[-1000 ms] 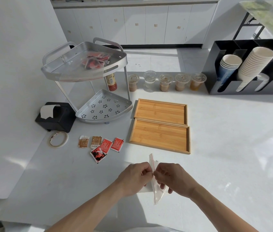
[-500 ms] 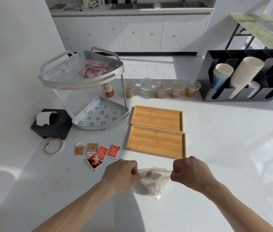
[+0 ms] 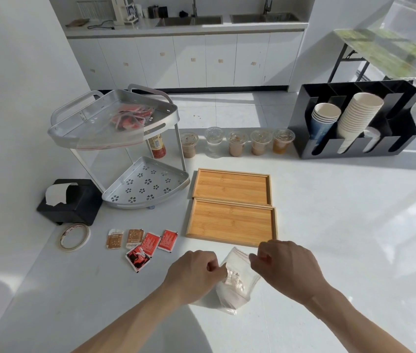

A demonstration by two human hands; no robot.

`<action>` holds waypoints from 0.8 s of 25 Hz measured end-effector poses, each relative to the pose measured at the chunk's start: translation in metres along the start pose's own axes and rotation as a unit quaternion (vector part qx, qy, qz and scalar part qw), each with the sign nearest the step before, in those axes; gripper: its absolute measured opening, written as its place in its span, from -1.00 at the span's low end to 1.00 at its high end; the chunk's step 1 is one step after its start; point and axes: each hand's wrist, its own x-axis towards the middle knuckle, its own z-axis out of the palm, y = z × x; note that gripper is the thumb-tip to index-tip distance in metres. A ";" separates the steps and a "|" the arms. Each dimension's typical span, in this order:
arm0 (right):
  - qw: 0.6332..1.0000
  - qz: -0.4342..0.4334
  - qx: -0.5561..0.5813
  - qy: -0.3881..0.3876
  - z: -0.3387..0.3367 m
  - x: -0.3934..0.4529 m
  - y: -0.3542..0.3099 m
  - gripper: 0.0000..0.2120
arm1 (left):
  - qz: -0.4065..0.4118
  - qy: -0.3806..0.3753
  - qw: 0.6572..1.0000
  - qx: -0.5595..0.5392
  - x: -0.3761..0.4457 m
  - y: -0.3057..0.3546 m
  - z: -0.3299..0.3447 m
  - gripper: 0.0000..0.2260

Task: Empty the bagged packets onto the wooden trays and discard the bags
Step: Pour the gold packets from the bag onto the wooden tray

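Both hands are low over the white counter, working at the mouth of a clear plastic bag that hangs between them. The left hand has its fingers curled in and pinches the bag's near left edge; the right hand is curled the same way and pinches the opposite edge, so the opening is held a little apart between the two. Inside the bag, just below the fingertips, sits a small clump of pale pinkish packets; how many I cannot make out. The bottom of the bag sags toward the counter below the wrists, though I cannot tell whether it touches. Just beyond the right hand's knuckles lies the nearer wooden tray, bare, and the farther wooden tray lies edge to edge behind it. Off to the left of the left hand a handful of loose packets, brown ones and red ones, lie scattered flat on the counter, with a roll of tape and a black tissue box farther left still. Beyond those stands a two-tier metal rack, and on its top shelf rests another clear bag of red packets. Far ahead of the hands a row of lidded drink cups lines the counter, and ahead of the right hand a black cup holder carries stacked paper cups.
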 end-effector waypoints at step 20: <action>0.976 0.034 0.213 -0.018 -0.020 0.035 -0.029 -0.77 | -0.121 -0.059 0.976 -0.169 0.024 -0.085 0.031 -0.38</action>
